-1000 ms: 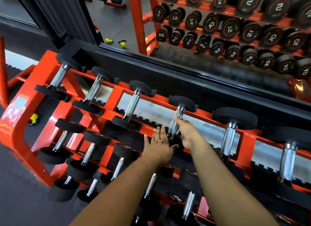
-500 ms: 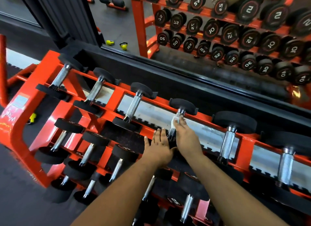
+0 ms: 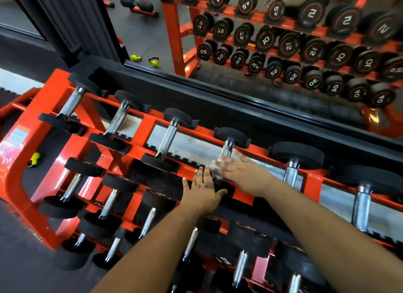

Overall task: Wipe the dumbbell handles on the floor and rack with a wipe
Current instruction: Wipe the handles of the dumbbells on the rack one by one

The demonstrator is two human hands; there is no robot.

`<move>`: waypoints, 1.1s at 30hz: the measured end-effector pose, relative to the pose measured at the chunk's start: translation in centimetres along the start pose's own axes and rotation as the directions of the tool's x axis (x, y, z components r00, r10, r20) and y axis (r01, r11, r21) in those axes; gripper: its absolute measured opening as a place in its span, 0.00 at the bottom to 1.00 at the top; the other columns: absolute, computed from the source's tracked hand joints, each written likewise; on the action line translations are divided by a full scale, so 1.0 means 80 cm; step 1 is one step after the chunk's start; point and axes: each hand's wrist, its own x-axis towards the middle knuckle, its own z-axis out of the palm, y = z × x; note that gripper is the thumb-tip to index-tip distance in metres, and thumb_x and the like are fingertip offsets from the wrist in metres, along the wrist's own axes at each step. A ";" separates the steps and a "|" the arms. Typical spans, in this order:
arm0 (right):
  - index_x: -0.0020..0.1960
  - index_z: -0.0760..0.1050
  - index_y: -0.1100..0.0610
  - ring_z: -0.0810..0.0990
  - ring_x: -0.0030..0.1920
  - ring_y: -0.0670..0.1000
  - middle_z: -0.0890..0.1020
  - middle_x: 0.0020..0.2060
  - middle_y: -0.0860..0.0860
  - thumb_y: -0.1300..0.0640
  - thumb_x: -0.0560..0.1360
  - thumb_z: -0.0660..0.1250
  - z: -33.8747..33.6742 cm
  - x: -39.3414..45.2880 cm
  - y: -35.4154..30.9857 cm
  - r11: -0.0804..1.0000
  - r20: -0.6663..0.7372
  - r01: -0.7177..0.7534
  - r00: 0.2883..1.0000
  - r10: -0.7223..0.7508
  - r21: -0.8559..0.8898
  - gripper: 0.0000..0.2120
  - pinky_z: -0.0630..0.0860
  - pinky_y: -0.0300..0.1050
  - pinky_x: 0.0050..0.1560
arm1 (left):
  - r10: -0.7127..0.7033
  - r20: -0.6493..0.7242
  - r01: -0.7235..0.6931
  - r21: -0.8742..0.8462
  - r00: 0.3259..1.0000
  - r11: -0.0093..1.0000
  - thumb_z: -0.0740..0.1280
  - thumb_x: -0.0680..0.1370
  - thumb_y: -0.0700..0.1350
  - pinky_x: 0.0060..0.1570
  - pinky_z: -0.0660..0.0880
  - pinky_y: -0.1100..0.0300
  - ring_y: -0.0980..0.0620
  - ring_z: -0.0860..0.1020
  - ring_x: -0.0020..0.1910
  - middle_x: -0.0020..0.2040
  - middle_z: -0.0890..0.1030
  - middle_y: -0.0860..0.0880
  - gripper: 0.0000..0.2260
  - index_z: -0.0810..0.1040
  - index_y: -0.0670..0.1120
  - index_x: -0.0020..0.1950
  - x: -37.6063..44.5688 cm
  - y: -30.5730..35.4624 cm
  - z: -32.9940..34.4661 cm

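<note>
Step in hand: the handle of the fourth dumbbell on the top tier of the orange rack is judged to be under wiping; it lies just right of the frame's centre.
Right hand: the right hand is smeared by motion beside that handle; a pale blur at its fingertips is taken to be the wipe. Whether the fingers are curled round the handle or merely pressed against it cannot be told.
Left hand: the left hand is laid flat, fingers straight and together, on the near black head of the same dumbbell, just below centre; nothing is gripped.
Doing it well: the wipe should be wrapped round the knurled bar and drawn along its full length, from the far head down to the near head, with a twist so the underside is reached.
Steadying: the head should be kept pinned by the flat hand so the dumbbell is not rolled in its cradle.
What remains: the bare handles to the right on this tier, and those on the lower tiers toward the bottom of the frame, appear untouched at this moment.
</note>
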 end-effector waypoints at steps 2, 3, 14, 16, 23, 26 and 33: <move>0.83 0.42 0.49 0.41 0.81 0.51 0.46 0.82 0.48 0.63 0.78 0.51 -0.005 0.002 -0.003 0.986 -0.054 -0.164 0.985 0.162 -0.032 0.36 0.42 0.60 0.80 | 0.002 0.008 -0.002 0.001 1.000 1.000 0.50 0.83 0.66 0.77 0.35 0.38 0.49 0.34 0.81 0.82 0.34 0.46 0.40 0.32 0.45 0.81 0.000 -0.001 0.000; 0.82 0.41 0.49 0.39 0.81 0.52 0.44 0.82 0.48 0.63 0.78 0.50 -0.001 0.003 -0.009 0.983 -0.052 -0.182 0.982 0.181 -0.009 0.37 0.41 0.59 0.80 | 0.000 0.007 0.000 -0.003 1.000 1.000 0.50 0.83 0.66 0.77 0.35 0.38 0.49 0.34 0.81 0.82 0.35 0.46 0.40 0.32 0.45 0.81 0.001 -0.001 0.000; 0.83 0.49 0.52 0.44 0.81 0.53 0.53 0.82 0.52 0.62 0.79 0.60 0.009 0.016 -0.029 0.946 -0.123 -0.324 0.939 0.321 -0.005 0.36 0.46 0.61 0.79 | -0.006 -0.007 0.006 -0.017 1.000 1.000 0.52 0.83 0.65 0.77 0.35 0.38 0.50 0.36 0.81 0.83 0.36 0.47 0.40 0.33 0.45 0.81 0.001 -0.001 0.000; 0.80 0.61 0.52 0.54 0.81 0.54 0.64 0.79 0.52 0.59 0.77 0.64 0.012 0.014 -0.039 0.972 -0.086 -0.231 0.970 0.226 -0.053 0.32 0.50 0.62 0.78 | -0.005 -0.020 0.004 -0.019 1.000 1.000 0.52 0.83 0.64 0.77 0.35 0.38 0.49 0.36 0.81 0.83 0.36 0.47 0.39 0.33 0.46 0.81 0.002 -0.001 0.002; 0.82 0.51 0.57 0.46 0.82 0.58 0.53 0.81 0.57 0.55 0.83 0.56 -0.010 0.037 -0.026 0.907 -0.086 -0.334 0.943 0.323 -0.257 0.30 0.43 0.63 0.79 | -0.002 0.000 0.002 -0.008 1.000 1.000 0.51 0.83 0.66 0.77 0.34 0.38 0.50 0.35 0.81 0.82 0.35 0.47 0.40 0.32 0.45 0.81 0.001 -0.002 0.001; 0.82 0.51 0.52 0.46 0.81 0.52 0.52 0.82 0.51 0.60 0.82 0.58 0.003 0.014 -0.032 0.972 -0.035 -0.234 0.972 0.234 -0.013 0.32 0.44 0.58 0.80 | 0.002 -0.018 -0.002 -0.032 1.000 0.999 0.52 0.83 0.65 0.77 0.33 0.38 0.50 0.35 0.81 0.83 0.35 0.47 0.40 0.33 0.45 0.81 0.003 -0.005 0.005; 0.82 0.45 0.46 0.43 0.80 0.49 0.45 0.80 0.45 0.63 0.79 0.59 0.016 -0.006 -0.021 0.990 -0.039 -0.144 0.989 0.144 0.007 0.37 0.41 0.61 0.79 | 0.005 -0.005 -0.005 -0.009 1.000 1.000 0.51 0.83 0.66 0.76 0.33 0.37 0.50 0.35 0.81 0.82 0.34 0.47 0.40 0.32 0.45 0.81 0.003 -0.003 0.002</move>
